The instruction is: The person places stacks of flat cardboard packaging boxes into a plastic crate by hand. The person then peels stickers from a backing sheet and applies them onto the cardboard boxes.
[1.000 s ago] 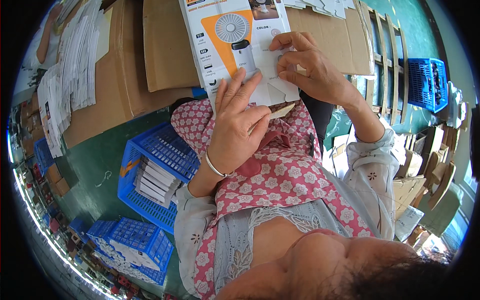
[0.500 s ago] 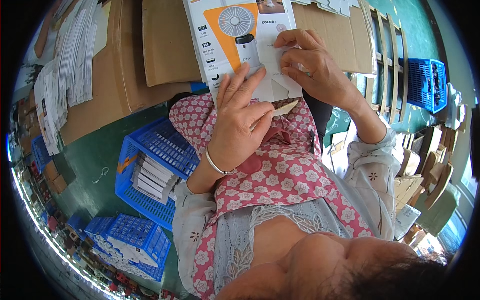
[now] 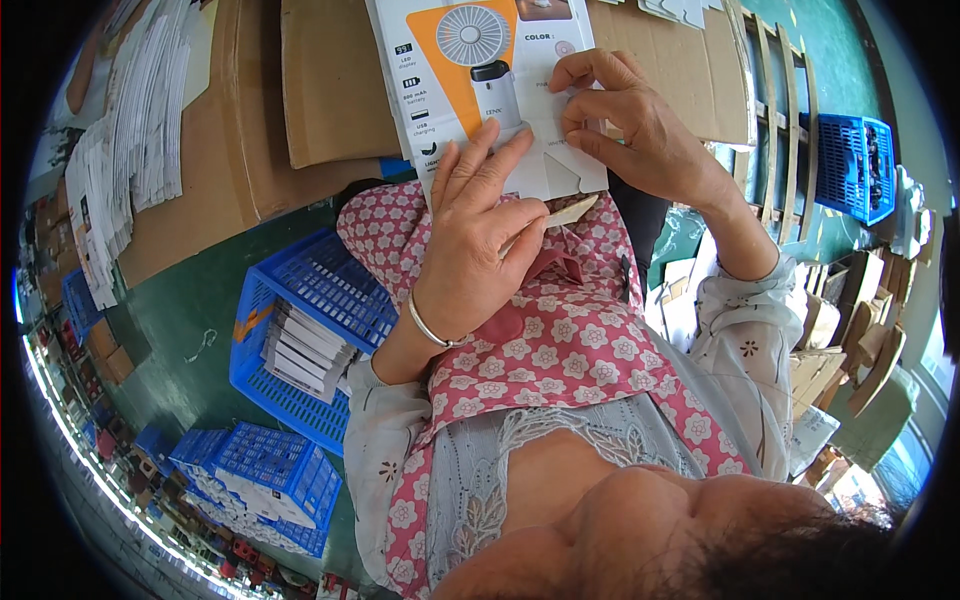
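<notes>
Nearest: left hand (image 3: 480, 250) lay flat, fingers spread, pressing down the lower edge of the flat white-and-orange printed cardboard carton blank with a fan picture (image 3: 490, 90). It also pinched a thin pale wooden stick (image 3: 560, 212) between thumb and forefinger. The blank rested over my lap, on the pink floral apron (image 3: 560, 340), its far end on the brown corrugated cardboard sheets (image 3: 330, 90).

Right hand (image 3: 630, 125) pinched a white flap at the blank's right edge, fingertips curled closed on it.

Judgement: blank was light, thin, semi-stiff; bends cleanly only at score lines, creases if squeezed mid-panel. Glossy print probably slick, so grip edges and flaps, press flat with the palm.

Left of my lap: blue plastic crate (image 3: 300, 330) holding stacked white boxes.

Hard to tell: blank's top cut off by frame; flap shape under right fingers hidden; far blue basket (image 3: 850, 165) contents unreadable.
</notes>
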Tool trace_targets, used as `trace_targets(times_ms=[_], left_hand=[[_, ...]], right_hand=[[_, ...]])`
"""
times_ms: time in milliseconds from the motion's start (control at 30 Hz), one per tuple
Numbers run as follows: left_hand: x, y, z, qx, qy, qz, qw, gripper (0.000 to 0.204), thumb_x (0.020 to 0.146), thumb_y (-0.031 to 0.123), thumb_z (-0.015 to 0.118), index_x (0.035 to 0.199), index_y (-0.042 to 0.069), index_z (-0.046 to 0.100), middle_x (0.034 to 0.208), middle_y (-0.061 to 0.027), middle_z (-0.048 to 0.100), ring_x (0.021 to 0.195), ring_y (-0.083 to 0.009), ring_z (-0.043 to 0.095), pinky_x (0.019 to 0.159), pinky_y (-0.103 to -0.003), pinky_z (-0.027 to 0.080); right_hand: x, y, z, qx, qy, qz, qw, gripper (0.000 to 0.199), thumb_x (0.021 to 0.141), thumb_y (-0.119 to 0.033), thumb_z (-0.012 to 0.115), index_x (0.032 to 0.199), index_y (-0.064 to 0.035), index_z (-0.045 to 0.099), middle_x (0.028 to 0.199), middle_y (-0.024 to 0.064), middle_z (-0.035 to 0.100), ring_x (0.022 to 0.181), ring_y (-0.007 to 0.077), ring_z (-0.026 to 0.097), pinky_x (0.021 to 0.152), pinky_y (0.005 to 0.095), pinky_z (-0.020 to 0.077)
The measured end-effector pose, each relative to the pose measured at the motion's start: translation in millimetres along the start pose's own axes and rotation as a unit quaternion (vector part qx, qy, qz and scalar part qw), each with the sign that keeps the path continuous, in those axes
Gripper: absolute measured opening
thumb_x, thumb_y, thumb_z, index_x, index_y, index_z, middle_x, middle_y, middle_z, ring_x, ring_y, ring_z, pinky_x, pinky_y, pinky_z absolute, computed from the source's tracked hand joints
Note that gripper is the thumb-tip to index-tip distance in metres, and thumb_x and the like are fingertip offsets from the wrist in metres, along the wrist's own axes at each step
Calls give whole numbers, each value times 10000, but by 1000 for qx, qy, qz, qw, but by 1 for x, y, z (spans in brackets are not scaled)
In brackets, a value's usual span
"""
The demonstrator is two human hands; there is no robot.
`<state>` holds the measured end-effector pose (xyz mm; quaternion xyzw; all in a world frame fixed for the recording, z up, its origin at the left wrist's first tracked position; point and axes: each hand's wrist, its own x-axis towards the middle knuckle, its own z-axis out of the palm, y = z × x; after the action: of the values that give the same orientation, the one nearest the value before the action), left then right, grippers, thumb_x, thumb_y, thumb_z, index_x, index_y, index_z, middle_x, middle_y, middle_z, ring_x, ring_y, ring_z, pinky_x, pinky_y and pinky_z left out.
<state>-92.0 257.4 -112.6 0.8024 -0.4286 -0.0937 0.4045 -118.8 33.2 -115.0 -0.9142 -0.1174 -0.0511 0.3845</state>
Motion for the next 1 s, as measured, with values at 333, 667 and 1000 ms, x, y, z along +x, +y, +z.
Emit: trace_targets(times_ms=[333,667,1000], left_hand=[[0,0,0,-3,0,-1,1000,40,735,62,694,771,47,694,1309,-147,535,1327,-341,371,1109,-498,219],[-1,-1,0,-3,1,-2,1000,44,730,65,702,769,45,695,1313,-152,530,1330,-338,368,1108,-495,219],[0,-2,1,1,-7,1,1000,45,737,68,699,778,49,695,1315,-145,528,1330,-341,366,1108,-491,218]], right_hand=[[0,-2,1,-15,-1,6,1000,65,764,-45,672,794,-49,613,1117,61,531,1078,253,473,953,395,345],[-1,-9,4,-85,7,-15,996,72,775,-59,680,801,-43,615,1102,65,537,1075,246,486,946,392,354],[-2,-14,10,-166,33,-34,985,169,750,-66,700,872,-43,586,1048,69,533,1004,254,510,894,386,366]])
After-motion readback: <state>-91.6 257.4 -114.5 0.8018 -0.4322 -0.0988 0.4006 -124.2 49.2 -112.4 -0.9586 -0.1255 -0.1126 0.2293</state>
